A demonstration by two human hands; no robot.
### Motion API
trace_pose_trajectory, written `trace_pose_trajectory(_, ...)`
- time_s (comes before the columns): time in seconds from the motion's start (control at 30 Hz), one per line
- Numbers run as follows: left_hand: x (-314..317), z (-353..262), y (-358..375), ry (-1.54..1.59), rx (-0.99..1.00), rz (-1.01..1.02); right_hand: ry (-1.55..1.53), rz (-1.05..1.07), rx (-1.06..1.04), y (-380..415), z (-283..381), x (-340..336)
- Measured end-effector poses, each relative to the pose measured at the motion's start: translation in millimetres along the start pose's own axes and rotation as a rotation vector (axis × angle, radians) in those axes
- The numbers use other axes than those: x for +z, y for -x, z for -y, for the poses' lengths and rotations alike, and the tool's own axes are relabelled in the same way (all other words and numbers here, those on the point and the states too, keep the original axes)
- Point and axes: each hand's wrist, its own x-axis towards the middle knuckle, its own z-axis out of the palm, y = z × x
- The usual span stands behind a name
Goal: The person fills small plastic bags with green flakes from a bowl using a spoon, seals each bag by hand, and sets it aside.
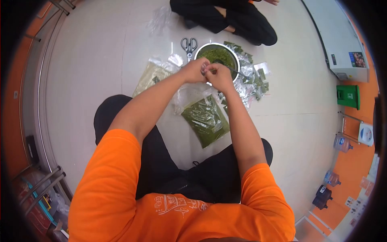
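Both my hands meet over the near rim of a steel bowl (238, 56) holding a green, crumbly material (221, 54). My left hand (195, 71) is closed, its fingertips pinched together. Close beside it, my right hand (220, 77) is also closed in a pinch, fingers touching those of the left. What sits between them is small and mostly hidden. A dark utensil, perhaps a spoon (241, 74), rests in the bowl, its handle over the right rim. Small clear packets with green contents (250, 82) lie in a pile right of the bowl.
A large clear bag of green material (205, 121) lies between my knees. Left of the bowl are a bag with pale contents (150, 78) and scissors (189, 47). Another person's crossed legs (250, 22) are opposite. A white freezer (338, 38) and green bin (348, 97) stand at right.
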Motion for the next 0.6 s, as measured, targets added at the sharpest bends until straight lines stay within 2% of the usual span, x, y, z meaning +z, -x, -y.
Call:
trace_pose_trajectory(0.1,-45.4,0.5,19.2,-0.407,-0.131,0.103,0.109,0.078,0.042,-5.6,13.2,5.1)
trace_pose_trajectory(0.17,-66.6,45.9,15.2,-0.542,-0.44,0.075,0.225,0.145,0.027,-10.4,20.0,15.1)
trace_pose_trajectory(0.2,-79.4,43.1,22.7,-0.552,-0.568,0.0,0.299,0.168,0.024,-10.5,21.7,24.9)
trace_pose_trajectory(0.23,-91.7,40.9,29.0,-0.561,-0.696,-0.076,0.222,0.254,0.039,-10.0,20.2,34.9)
trace_pose_trajectory(0.3,-104.7,46.0,40.6,-0.52,-0.761,-0.087,0.065,0.423,0.068,-9.2,22.5,54.4)
trace_pose_trajectory(0.33,-112.2,49.1,44.9,-0.5,-0.792,-0.096,0.05,0.476,0.152,-11.1,26.5,62.8)
trace_pose_trajectory(0.47,-121.7,59.3,58.7,-0.491,-0.785,-0.058,0.248,0.158,0.088,-19.2,23.6,98.7)
trace_pose_trajectory(0.57,-123.9,72.5,65.8,-0.47,-0.775,-0.069,0.208,-0.074,0.073,-34.7,19.0,129.6)
trace_pose_trajectory(0.6,-125.2,71.5,69.6,-0.479,-0.767,-0.072,0.202,-0.085,0.087,-43.3,17.5,136.4)
